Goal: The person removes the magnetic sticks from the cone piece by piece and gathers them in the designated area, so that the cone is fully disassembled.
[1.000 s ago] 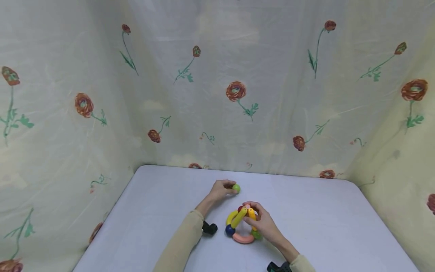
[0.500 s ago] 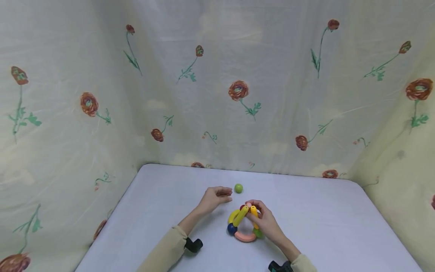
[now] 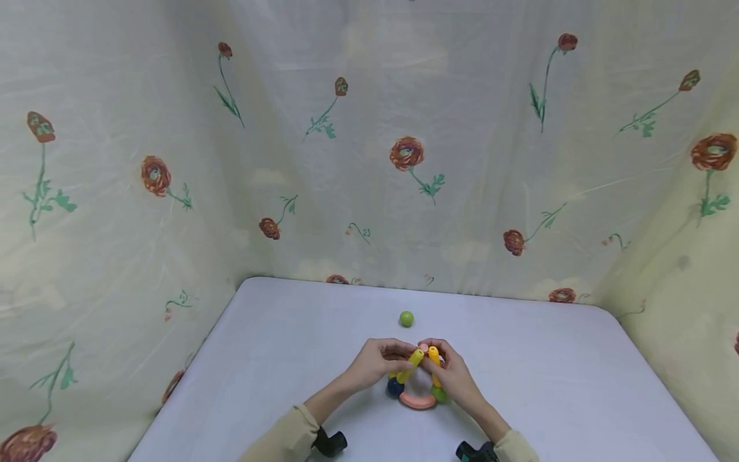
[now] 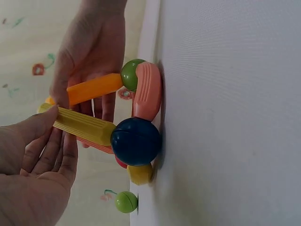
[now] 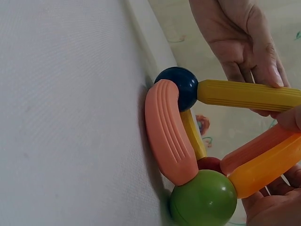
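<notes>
A toy frame of balls and rods stands on the table. Its base joins a dark blue ball (image 4: 136,141), a green ball (image 5: 203,200) and a red ball (image 5: 209,164) by a curved pink rod (image 5: 168,134) and a curved yellow rod (image 5: 193,134), among other parts. From the balls rise a straight yellow rod (image 4: 87,126), an orange rod (image 5: 263,172) and a pink rod (image 5: 249,153), leaning together. My left hand (image 3: 374,364) pinches the yellow rod near its top, thumb in front. With thumb and fingers, my right hand (image 3: 457,377) holds the orange and pink rods near their upper ends.
A loose light green ball (image 3: 407,319) lies on the white table (image 3: 548,372) beyond the hands. Behind and at the sides hangs a flowered curtain (image 3: 369,192). Black devices are worn at the left wrist (image 3: 330,443) and right wrist (image 3: 476,451).
My left hand has let go of the light green ball, leaving it on the table, drawn back toward the frame, and taken hold of the yellow rod. The right hand has stayed on its rods.
</notes>
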{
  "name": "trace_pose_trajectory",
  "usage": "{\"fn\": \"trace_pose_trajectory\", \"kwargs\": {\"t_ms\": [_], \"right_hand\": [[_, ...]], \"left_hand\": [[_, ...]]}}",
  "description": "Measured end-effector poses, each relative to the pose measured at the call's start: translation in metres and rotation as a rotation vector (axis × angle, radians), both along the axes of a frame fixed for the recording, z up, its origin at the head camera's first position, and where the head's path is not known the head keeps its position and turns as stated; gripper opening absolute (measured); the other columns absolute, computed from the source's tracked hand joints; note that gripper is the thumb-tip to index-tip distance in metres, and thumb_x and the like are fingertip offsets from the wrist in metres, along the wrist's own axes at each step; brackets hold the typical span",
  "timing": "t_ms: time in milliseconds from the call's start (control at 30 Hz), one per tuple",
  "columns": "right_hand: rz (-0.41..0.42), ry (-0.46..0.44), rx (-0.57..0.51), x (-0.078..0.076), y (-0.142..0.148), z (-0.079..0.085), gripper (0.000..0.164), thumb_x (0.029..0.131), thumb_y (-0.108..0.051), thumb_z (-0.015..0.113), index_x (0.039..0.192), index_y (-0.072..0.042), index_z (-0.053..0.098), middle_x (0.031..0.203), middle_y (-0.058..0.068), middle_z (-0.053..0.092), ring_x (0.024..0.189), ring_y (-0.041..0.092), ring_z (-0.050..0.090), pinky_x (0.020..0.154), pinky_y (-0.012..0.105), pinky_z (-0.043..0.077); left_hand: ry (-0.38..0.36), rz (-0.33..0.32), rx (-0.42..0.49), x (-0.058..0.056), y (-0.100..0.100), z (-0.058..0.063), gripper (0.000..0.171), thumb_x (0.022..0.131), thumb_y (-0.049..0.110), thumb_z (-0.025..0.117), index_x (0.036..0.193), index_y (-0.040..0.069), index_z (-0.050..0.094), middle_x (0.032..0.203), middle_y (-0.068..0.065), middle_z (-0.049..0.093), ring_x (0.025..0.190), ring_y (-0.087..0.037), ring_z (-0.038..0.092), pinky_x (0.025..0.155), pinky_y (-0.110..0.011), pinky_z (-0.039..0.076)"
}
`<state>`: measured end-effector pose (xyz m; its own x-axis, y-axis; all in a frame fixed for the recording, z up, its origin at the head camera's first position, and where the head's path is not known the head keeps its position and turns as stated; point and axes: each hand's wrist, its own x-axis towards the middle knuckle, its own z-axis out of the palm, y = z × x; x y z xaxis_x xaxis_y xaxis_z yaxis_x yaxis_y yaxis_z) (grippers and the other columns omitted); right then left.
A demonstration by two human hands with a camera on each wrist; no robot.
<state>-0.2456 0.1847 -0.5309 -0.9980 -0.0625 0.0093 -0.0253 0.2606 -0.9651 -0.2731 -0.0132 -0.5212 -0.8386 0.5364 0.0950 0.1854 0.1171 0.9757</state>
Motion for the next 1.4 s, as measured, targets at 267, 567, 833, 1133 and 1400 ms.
{"fn": "trace_pose_trajectory", "kwargs": {"t_ms": [267,567,833,1133,1400], "right_hand": [[-0.011,0.01,0.011,0.0,0.001,-0.001,0.036,0.092,-0.024,0.066,0.123,-0.009,0.055,0.129,0.009,0.057,0.127,0.027,0.047,0.101,0.039,0.047],[-0.029,0.008,0.028,-0.003,0.001,-0.004,0.039,0.091,-0.036,0.066,0.121,-0.012,0.056,0.125,0.007,0.06,0.126,0.025,0.049,0.108,0.045,0.04],[-0.034,-0.016,0.018,-0.003,0.002,-0.006,0.038,0.091,-0.033,0.066,0.121,-0.013,0.055,0.126,0.006,0.06,0.126,0.023,0.048,0.109,0.044,0.039],[-0.028,-0.025,0.009,-0.002,0.0,-0.005,0.038,0.091,-0.032,0.067,0.121,-0.012,0.055,0.126,0.005,0.059,0.125,0.023,0.048,0.107,0.041,0.042],[-0.012,-0.025,0.035,-0.004,0.003,-0.005,0.044,0.089,-0.038,0.067,0.123,-0.013,0.054,0.13,0.006,0.056,0.13,0.026,0.045,0.11,0.046,0.037]], "left_hand": [[0.047,0.02,-0.041,0.0,-0.003,0.002,0.033,0.085,0.023,0.074,0.117,0.016,0.067,0.109,0.002,0.069,0.095,-0.009,0.064,0.083,-0.021,0.053],[0.159,-0.014,-0.196,-0.006,-0.043,0.013,0.027,0.086,0.016,0.072,0.112,0.013,0.065,0.108,0.001,0.065,0.098,-0.011,0.061,0.089,-0.031,0.052],[0.101,-0.129,-0.405,-0.02,-0.082,0.009,0.014,0.083,0.01,0.073,0.094,0.015,0.066,0.094,0.004,0.065,0.087,-0.011,0.06,0.078,-0.023,0.051],[0.047,-0.151,-0.512,-0.029,-0.094,-0.01,0.014,0.078,0.008,0.078,0.087,0.017,0.072,0.084,0.007,0.068,0.078,-0.01,0.061,0.069,-0.023,0.049],[0.109,-0.112,-0.593,-0.026,-0.081,-0.008,0.01,0.08,0.016,0.078,0.083,0.019,0.069,0.079,0.008,0.065,0.072,-0.008,0.057,0.063,-0.022,0.047]]}}
